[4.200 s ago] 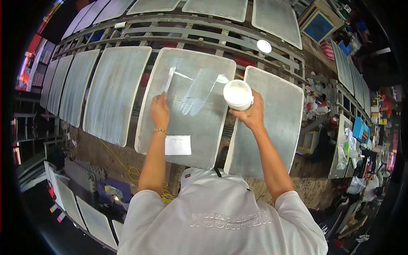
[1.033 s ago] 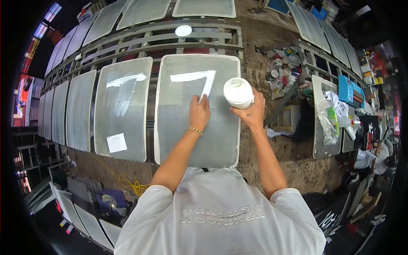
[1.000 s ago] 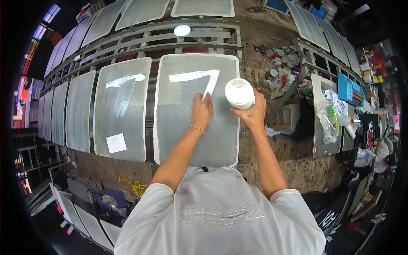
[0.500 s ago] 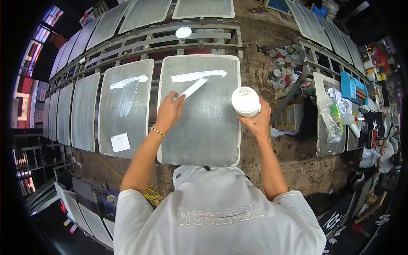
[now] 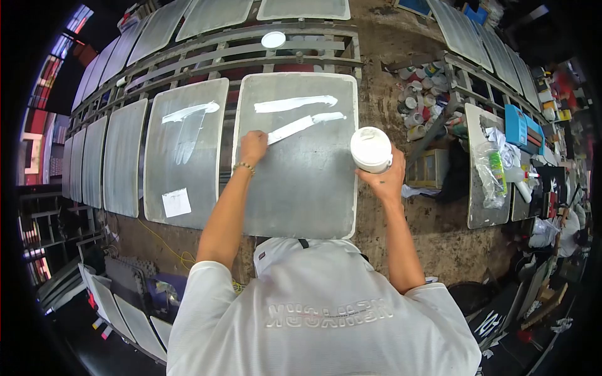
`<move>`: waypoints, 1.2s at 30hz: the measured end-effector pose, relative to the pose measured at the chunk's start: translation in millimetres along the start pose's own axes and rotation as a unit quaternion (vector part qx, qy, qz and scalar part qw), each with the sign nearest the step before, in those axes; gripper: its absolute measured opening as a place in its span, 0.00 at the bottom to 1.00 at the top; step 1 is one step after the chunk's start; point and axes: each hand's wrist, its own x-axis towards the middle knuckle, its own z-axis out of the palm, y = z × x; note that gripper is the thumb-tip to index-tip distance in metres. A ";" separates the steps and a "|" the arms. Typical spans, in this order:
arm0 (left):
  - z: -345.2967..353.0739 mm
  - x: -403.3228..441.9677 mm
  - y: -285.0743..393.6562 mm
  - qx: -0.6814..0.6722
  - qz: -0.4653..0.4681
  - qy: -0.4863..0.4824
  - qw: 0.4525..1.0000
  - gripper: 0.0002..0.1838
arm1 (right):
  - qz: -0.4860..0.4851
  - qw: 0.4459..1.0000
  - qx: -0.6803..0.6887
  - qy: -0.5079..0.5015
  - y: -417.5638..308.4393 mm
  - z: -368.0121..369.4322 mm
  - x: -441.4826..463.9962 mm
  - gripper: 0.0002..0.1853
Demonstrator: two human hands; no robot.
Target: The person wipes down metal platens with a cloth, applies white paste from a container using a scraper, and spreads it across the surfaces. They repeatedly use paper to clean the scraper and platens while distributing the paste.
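Note:
My left hand (image 5: 253,148), a beaded bracelet at its wrist, is closed on one end of a flat white spatula (image 5: 290,130). The spatula lies slanted over a grey board (image 5: 295,194) with a pale rim, and a short white smear (image 5: 331,116) shows at its far end. Above it runs a longer streak of white paste (image 5: 295,104). Off the board's right edge, my right hand (image 5: 384,178) grips a white tub (image 5: 370,149) from the right and below. The tub's top faces me and white stuff fills it.
To the left, another grey board (image 5: 182,144) bears white streaks and a white paper square (image 5: 177,202). A round white lid (image 5: 273,40) rests on the metal rack behind. Several paint containers (image 5: 421,103) crowd the right, near a blue device (image 5: 523,128).
My left hand has moved up, bringing the spatula along; a second, short white smear now shows below the long streak. My right hand has shifted slightly right with the tub.

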 end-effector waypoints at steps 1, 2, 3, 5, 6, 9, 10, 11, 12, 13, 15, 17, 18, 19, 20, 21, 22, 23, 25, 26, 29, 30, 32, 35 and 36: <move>-17.7 -13.9 2.8 -0.020 0.025 0.013 0.999 0.16 | 0.003 1.000 0.002 -0.003 2.5 0.7 -1.8 0.51; -32.0 -25.9 5.7 -0.041 0.051 0.026 0.998 0.16 | -0.003 1.000 0.003 0.003 5.3 0.8 -2.9 0.50; -42.5 -34.3 6.8 -0.039 0.050 0.023 0.998 0.16 | -0.008 1.000 0.003 0.010 7.4 1.0 -3.7 0.50; -54.4 -47.2 3.8 -0.202 0.068 -0.033 0.976 0.16 | -0.006 1.000 -0.003 0.008 6.8 -0.4 -6.0 0.50; -47.1 -46.5 -6.4 -0.209 0.072 -0.043 0.974 0.16 | -0.010 1.000 -0.006 0.008 5.3 -0.4 -5.8 0.50; -10.2 -43.2 -6.2 -0.030 0.368 0.143 0.918 0.17 | 0.004 1.000 -0.007 -0.001 2.2 2.8 -6.1 0.50; 7.0 -43.9 -3.3 0.042 0.391 0.099 0.914 0.21 | 0.008 1.000 -0.010 0.000 1.1 3.7 -6.9 0.50; 16.1 -46.1 -5.6 0.039 0.389 0.096 0.915 0.21 | 0.001 1.000 -0.009 -0.004 -0.2 3.9 -8.0 0.50; 18.5 -49.2 -2.7 0.087 0.355 0.066 0.929 0.21 | -0.007 1.000 -0.007 -0.007 -1.4 4.4 -8.5 0.50; 19.2 -51.9 -0.8 0.135 0.318 0.036 0.938 0.22 | -0.006 1.000 -0.008 -0.008 -3.6 4.3 -8.8 0.50; 11.7 -55.6 5.8 0.178 0.303 0.008 0.936 0.22 | 0.003 1.000 0.000 -0.002 -7.9 6.3 -11.8 0.49; -1.2 -57.4 10.5 0.221 0.287 -0.021 0.932 0.23 | 0.002 1.000 -0.013 -0.008 -6.3 10.9 -11.9 0.49; -6.7 -58.5 10.9 0.247 0.300 -0.029 0.921 0.21 | -0.002 1.000 -0.027 -0.010 -6.2 12.9 -13.1 0.50; -11.7 -60.8 10.4 0.273 0.313 -0.037 0.909 0.20 | -0.003 1.000 -0.026 -0.015 -7.3 14.9 -15.3 0.50; -16.2 -62.8 9.2 0.274 0.311 -0.036 0.909 0.20 | -0.008 0.999 -0.028 -0.019 -8.6 17.0 -15.4 0.50; -20.1 -65.3 8.8 0.312 0.301 -0.053 0.900 0.19 | -0.013 0.999 -0.031 -0.022 -9.7 17.9 -14.4 0.51; -23.3 -70.1 7.8 0.348 0.290 -0.071 0.889 0.19 | -0.014 0.999 -0.031 -0.022 -11.6 18.3 -15.3 0.51; -29.2 -78.9 4.5 0.348 0.289 -0.071 0.889 0.19 | -0.019 0.999 -0.019 -0.028 -14.6 19.3 -16.9 0.51; -49.5 -99.6 -6.2 0.360 0.227 -0.116 0.897 0.17 | -0.027 0.999 -0.006 -0.033 -16.0 19.7 -16.1 0.51; -65.4 -106.2 -14.3 0.362 0.225 -0.116 0.897 0.17 | -0.044 0.999 -0.006 -0.031 -15.3 21.1 -16.5 0.51; -107.5 -111.6 -23.5 0.271 0.263 -0.094 0.921 0.22 | -0.059 0.998 0.000 -0.028 -15.7 25.8 -15.0 0.50; -114.4 -108.4 -20.0 0.215 0.262 -0.037 0.940 0.21 | -0.059 0.998 0.002 -0.028 -15.8 27.0 -13.6 0.50; -106.1 -100.3 -17.3 0.141 0.248 0.052 0.957 0.23 | -0.051 0.998 0.009 -0.028 -19.0 31.7 -11.9 0.50; -46.1 -80.4 -34.8 0.216 0.240 0.099 0.941 0.22 | -0.058 0.997 0.032 -0.027 -22.3 42.1 -8.7 0.50; -37.6 -85.6 -35.0 0.216 0.238 0.101 0.942 0.22 | -0.069 0.996 0.046 -0.026 -22.6 44.0 -8.8 0.50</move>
